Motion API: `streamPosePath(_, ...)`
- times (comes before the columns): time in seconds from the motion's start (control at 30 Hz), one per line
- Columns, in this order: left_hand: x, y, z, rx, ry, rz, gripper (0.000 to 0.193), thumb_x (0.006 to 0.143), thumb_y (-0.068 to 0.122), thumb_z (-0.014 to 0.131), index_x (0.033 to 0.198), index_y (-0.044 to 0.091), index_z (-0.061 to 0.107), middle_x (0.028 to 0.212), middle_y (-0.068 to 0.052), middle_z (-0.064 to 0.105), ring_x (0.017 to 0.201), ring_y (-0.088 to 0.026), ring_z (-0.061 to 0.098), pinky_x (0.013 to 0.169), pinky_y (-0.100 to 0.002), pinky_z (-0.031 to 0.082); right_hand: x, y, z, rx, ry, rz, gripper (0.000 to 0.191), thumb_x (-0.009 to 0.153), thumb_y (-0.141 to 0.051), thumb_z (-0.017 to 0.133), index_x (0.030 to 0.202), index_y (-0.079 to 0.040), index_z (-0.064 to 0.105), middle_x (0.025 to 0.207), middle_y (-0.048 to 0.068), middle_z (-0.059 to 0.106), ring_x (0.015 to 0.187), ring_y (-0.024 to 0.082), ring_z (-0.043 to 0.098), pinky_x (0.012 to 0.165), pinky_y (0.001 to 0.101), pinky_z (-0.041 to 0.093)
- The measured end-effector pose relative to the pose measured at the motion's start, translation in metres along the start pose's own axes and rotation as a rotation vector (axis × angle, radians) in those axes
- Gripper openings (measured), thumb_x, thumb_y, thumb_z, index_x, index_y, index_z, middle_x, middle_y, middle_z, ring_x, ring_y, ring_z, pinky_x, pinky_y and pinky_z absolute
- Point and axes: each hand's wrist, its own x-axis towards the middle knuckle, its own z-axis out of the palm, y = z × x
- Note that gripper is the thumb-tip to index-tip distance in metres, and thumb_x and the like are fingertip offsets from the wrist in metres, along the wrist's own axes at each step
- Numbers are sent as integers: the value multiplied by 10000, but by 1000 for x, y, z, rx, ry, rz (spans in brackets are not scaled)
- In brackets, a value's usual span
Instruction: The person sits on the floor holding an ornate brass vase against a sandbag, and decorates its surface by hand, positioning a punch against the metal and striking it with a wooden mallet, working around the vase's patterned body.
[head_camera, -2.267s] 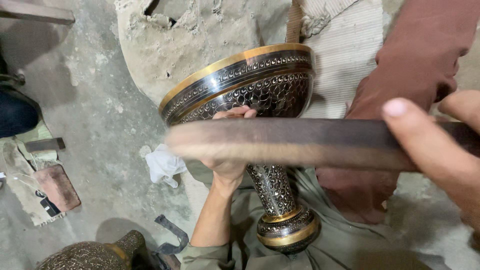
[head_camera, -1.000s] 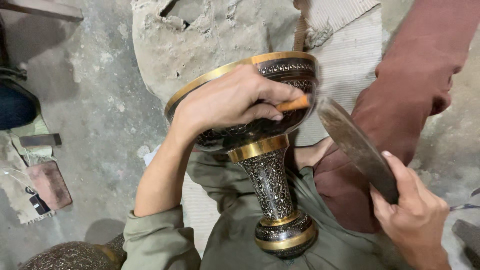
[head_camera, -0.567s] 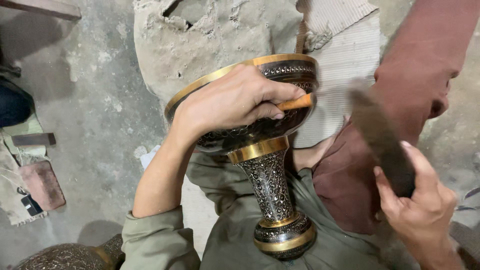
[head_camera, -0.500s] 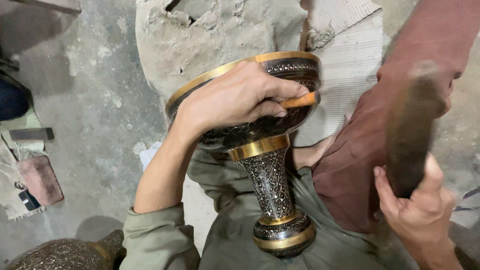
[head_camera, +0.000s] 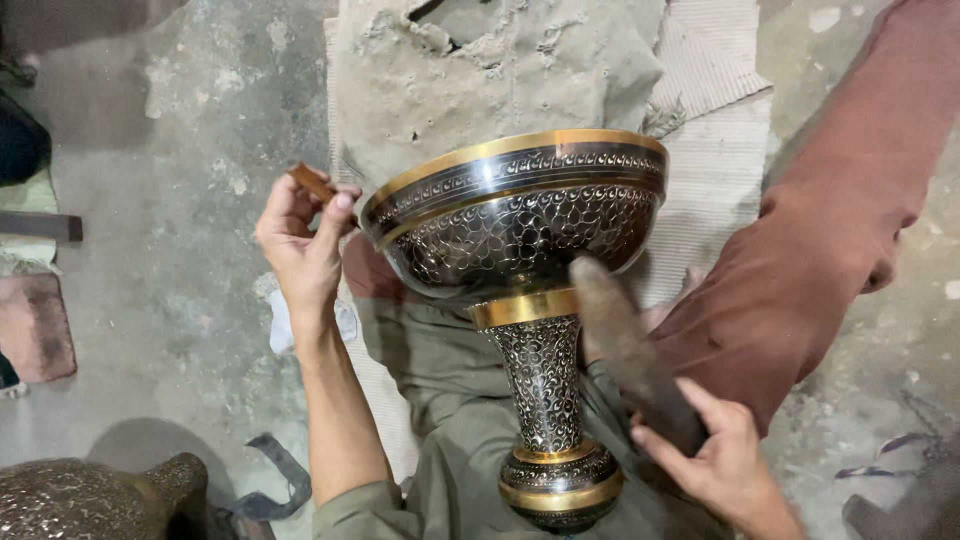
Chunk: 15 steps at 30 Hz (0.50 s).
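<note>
Both hands' fingers grip tools, left (head_camera: 300, 250) a chisel (head_camera: 312, 182), right (head_camera: 725, 465) a mallet (head_camera: 630, 350), beside goblet (head_camera: 520, 230).

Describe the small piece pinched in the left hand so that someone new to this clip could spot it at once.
Start at the big engraved goblet with gold bands in the middle of the view. Just left of its rim, the left hand is raised, and the brown stub juts up from its fingertips. It is short, blocky and plain, unlike the long dark tool held in the right hand.
</note>
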Motion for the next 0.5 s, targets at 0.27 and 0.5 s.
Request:
streamPosePath(0.27, -28, -74, -45, -320, -198, -334, 229, 1004, 53, 725, 1216, 55, 639, 966, 26, 704, 777, -29, 618, 651, -193, 493, -8, -18, 47, -57, -267, 262, 478, 746, -195, 864, 1186, -80, 717, 790, 35, 840, 516, 84, 687, 515, 275, 562)
streamPosePath(0.5, -12, -4, -44, -227, -221, -223, 346, 956, 52, 758, 1292, 55, 675, 983, -8, 761, 771, -31, 632, 640, -200, 479, -39, 18, 65, 332, -235, 248, 378, 858, -113, 765, 1205, 14, 683, 1080, 92, 817, 1026, 131, 711, 941, 308, 550)
